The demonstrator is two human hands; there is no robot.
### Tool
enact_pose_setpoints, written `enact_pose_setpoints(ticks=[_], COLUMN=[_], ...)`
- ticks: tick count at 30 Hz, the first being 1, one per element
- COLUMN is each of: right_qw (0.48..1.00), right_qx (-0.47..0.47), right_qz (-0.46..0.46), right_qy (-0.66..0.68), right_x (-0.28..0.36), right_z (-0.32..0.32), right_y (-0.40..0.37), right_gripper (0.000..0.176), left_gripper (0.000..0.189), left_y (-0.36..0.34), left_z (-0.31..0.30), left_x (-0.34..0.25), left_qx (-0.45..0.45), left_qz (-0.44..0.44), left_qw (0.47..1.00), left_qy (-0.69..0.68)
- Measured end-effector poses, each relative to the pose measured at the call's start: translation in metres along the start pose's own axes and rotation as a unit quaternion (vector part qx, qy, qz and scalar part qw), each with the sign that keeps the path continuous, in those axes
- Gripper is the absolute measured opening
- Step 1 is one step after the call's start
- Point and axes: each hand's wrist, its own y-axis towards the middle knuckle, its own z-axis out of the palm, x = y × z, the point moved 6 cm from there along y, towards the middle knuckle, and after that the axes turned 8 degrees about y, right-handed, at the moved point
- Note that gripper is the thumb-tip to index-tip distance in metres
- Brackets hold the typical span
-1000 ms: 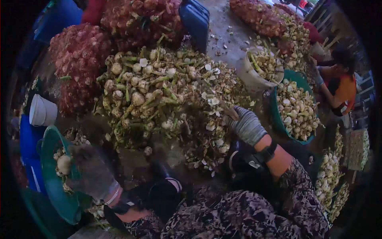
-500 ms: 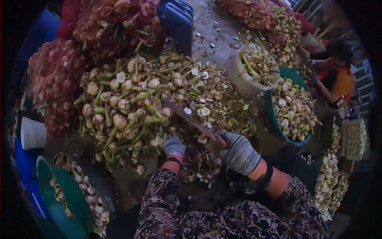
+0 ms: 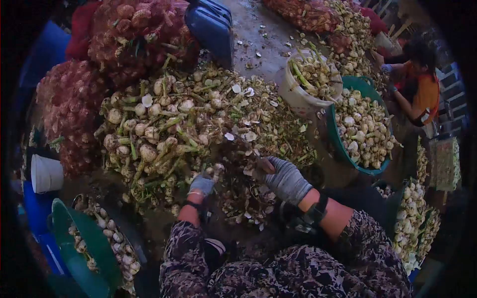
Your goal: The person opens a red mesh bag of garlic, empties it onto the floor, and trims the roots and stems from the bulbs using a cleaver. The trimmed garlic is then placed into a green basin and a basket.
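Note:
My left hand (image 3: pixel 202 185), in a grey glove, is closed on a garlic bulb (image 3: pixel 217 171) that pokes out past its fingertips. To the right, my right hand (image 3: pixel 289 182), in a striped grey glove, grips a knife (image 3: pixel 266 166) by its handle. The blade is hard to make out against the dark scraps. Beyond my left hand spreads a heap of garlic with green stems (image 3: pixel 159 134). Between and beyond both hands lie loose peelings and cut stem scraps (image 3: pixel 248 193).
Red mesh sacks (image 3: pixel 139 35) stand at the back left, beside a blue plastic container (image 3: pixel 211 32). A white bucket (image 3: pixel 298 97) and a green tub of garlic (image 3: pixel 382 169) are at the right, near another person (image 3: pixel 422 89). A green basin (image 3: pixel 94 243) and white pail (image 3: pixel 47 174) sit left.
My left hand has drawn back slightly left, now showing a garlic bulb at its fingers. My right hand has moved a little left, and the knife blade has swung down from its raised position.

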Motion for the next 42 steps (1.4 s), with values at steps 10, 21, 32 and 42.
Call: enact_pose_setpoints(ticks=[10,21,32,42], right_qw=[0.996,0.954,0.874,0.895], right_qx=[-0.013,0.092,0.157,0.165], right_qz=[0.041,-0.246,-0.283,-0.226], right_qy=[0.079,-0.143,-0.363,-0.348], right_x=[-0.024,0.079,0.048,-0.019], right_z=[0.036,0.029,0.051,0.029], right_y=[-0.007,-0.095,-0.101,-0.029], right_gripper=[0.049,0.031,0.019,0.032], left_gripper=[0.037,0.041,0.05,0.048], left_y=[-0.117,-0.152,-0.091,-0.187], left_z=[-0.001,-0.006,0.119,-0.023], left_x=[-0.094,-0.079,-0.028,-0.075], left_qx=[-0.005,-0.062,0.134,-0.254], left_qz=[0.131,0.16,0.232,0.192], left_qw=[0.793,0.748,0.356,0.895], left_qy=[-0.595,-0.641,-0.895,-0.311])
